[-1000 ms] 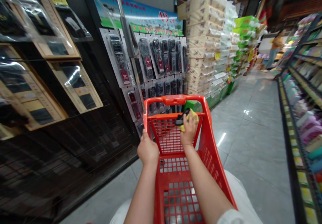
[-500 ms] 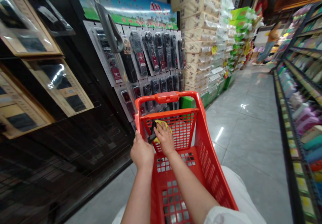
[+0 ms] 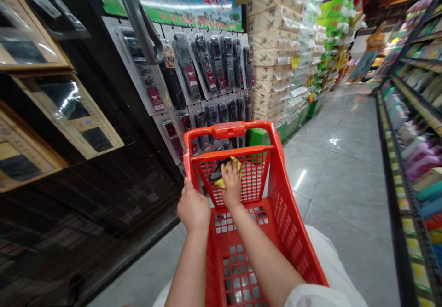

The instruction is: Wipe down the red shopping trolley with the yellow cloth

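Observation:
A red plastic shopping basket with grid walls and a pull handle stands in front of me. My left hand is wrapped round the left edge of its frame. Inside, my right hand presses a yellow and dark cloth against the far grid panel, its fingers on top of the cloth. A grey handle on a metal pole rises at the basket's upper left.
Packaged belts hang on a display behind the basket. Boxed goods hang at the left. Stacked packs line the aisle, shelves run along the right, and a person is far back.
My right hand and the cloth have moved slightly right and up across the grid panel. My left hand stays on the frame. The view has shifted a little.

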A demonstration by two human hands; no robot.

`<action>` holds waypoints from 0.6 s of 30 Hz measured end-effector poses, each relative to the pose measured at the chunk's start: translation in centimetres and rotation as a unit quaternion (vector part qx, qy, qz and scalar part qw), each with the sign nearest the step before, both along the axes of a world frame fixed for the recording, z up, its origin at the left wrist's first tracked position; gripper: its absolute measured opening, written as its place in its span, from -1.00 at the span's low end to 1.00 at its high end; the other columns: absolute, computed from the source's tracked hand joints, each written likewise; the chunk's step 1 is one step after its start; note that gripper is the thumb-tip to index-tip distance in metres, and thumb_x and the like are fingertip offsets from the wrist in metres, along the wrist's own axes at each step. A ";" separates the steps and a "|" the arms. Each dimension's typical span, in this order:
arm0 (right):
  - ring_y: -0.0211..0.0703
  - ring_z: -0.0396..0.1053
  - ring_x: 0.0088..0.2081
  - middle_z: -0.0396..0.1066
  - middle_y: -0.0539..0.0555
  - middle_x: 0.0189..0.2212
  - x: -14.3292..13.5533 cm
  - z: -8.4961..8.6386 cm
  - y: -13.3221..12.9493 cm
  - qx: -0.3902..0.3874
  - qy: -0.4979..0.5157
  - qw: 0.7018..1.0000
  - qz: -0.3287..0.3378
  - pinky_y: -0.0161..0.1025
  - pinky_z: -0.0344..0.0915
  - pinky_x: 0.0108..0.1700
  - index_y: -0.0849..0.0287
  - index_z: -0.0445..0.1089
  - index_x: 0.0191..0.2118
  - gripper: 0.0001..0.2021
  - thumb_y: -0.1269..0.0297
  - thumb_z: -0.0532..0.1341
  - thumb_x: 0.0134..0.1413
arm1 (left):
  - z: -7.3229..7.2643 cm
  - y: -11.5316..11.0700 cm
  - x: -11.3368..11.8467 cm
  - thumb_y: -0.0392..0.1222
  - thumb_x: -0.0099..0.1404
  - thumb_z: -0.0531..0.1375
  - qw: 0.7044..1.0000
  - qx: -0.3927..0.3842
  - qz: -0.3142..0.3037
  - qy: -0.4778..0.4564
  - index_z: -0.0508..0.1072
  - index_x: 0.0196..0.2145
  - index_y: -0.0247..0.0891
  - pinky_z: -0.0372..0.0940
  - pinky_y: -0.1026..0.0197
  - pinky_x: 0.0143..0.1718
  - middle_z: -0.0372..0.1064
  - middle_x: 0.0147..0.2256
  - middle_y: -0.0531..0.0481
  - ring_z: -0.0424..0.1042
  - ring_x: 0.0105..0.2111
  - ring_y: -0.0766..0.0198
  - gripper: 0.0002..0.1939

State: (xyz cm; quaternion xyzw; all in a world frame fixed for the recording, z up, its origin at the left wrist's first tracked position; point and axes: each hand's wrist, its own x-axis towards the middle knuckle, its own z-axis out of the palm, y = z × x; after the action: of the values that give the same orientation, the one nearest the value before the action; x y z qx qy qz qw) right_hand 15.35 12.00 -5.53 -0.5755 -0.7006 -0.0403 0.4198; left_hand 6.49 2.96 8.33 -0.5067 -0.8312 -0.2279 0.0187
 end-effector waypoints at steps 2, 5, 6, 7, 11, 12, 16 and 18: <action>-0.05 -0.27 0.40 0.09 0.10 0.31 0.9 -1.7 -0.2 0.042 -0.041 0.996 0.070 0.15 -0.05 0.32 0.03 0.10 0.31 -0.23 0.65 0.06 -0.06 | 0.0 0.0 -0.2 -0.33 0.33 -0.05 1.000 -0.001 0.002 0.003 0.20 0.24 -0.39 0.32 0.11 -0.36 0.46 -0.04 -0.29 0.53 -0.22 -0.02 -0.47; -0.05 -0.29 0.40 0.09 0.13 0.31 4.0 -3.1 -0.2 0.115 0.020 0.993 0.032 0.18 -0.04 0.31 0.05 0.06 0.33 -0.23 0.67 0.02 -0.04 | 0.2 -0.1 -0.4 -0.31 0.33 -0.04 1.000 -0.003 0.005 0.003 0.22 0.23 -0.34 0.30 0.10 -0.38 0.49 -0.09 -0.24 0.53 -0.23 -0.03 -0.49; -0.02 -0.32 0.40 0.01 0.16 0.33 5.1 -2.9 -0.1 0.137 0.068 0.988 -0.014 0.20 -0.04 0.31 0.10 0.01 0.35 -0.21 0.67 0.01 -0.05 | 0.2 -0.1 -0.4 -0.31 0.33 -0.04 1.000 -0.003 0.005 0.002 0.23 0.22 -0.33 0.30 0.11 -0.38 0.49 -0.09 -0.23 0.53 -0.23 -0.03 -0.49; 0.02 -0.34 0.41 -0.09 0.18 0.36 6.1 -2.3 0.2 0.156 0.116 0.979 -0.062 0.22 -0.05 0.31 0.13 -0.04 0.37 -0.20 0.66 0.00 -0.05 | 0.3 -0.1 -0.3 -0.31 0.33 -0.04 1.000 -0.003 0.004 0.001 0.23 0.22 -0.32 0.29 0.11 -0.37 0.49 -0.09 -0.23 0.53 -0.23 -0.02 -0.49; 0.04 -0.32 0.40 -0.32 0.15 0.41 8.5 1.0 1.6 0.180 0.182 0.958 -0.129 0.17 -0.07 0.33 0.14 -0.13 0.39 -0.18 0.63 -0.03 -0.05 | 0.3 0.0 -0.1 -0.30 0.33 -0.04 1.000 -0.005 -0.005 0.004 0.24 0.22 -0.31 0.27 0.13 -0.38 0.49 -0.08 -0.23 0.52 -0.23 -0.02 -0.49; 0.04 -0.32 0.40 -0.31 0.14 0.41 8.7 1.2 1.7 0.173 0.177 0.961 -0.122 0.16 -0.08 0.33 0.13 -0.12 0.39 -0.18 0.63 -0.03 -0.05 | 0.3 0.1 0.0 -0.30 0.33 -0.04 1.000 -0.005 -0.004 0.006 0.24 0.22 -0.31 0.26 0.13 -0.38 0.49 -0.09 -0.22 0.52 -0.23 -0.02 -0.49; 0.05 -0.35 0.40 -0.25 0.19 0.40 7.4 -2.9 0.9 0.126 0.207 0.960 -0.138 0.19 -0.09 0.33 0.14 -0.15 0.39 -0.15 0.66 -0.04 -0.09 | 0.3 0.2 0.1 -0.29 0.32 -0.04 1.000 -0.004 0.002 0.015 0.24 0.21 -0.30 0.22 0.15 -0.40 0.49 -0.11 -0.21 0.52 -0.23 -0.01 -0.50; 0.06 -0.36 0.40 -0.26 0.24 0.39 5.8 -5.8 0.2 0.114 0.254 0.945 -0.171 0.21 -0.10 0.31 0.17 -0.16 0.39 -0.16 0.66 -0.04 -0.07 | 0.2 0.2 0.1 -0.30 0.32 -0.04 1.000 -0.001 0.002 0.018 0.25 0.20 -0.30 0.20 0.16 -0.41 0.50 -0.11 -0.20 0.52 -0.24 0.00 -0.50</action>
State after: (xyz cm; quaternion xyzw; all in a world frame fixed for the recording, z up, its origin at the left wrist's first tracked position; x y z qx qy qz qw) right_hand 21.18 12.21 -11.36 -0.6261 -0.4526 -0.0437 0.6335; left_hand 6.59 3.14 8.53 -0.5088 -0.8322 -0.2178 0.0335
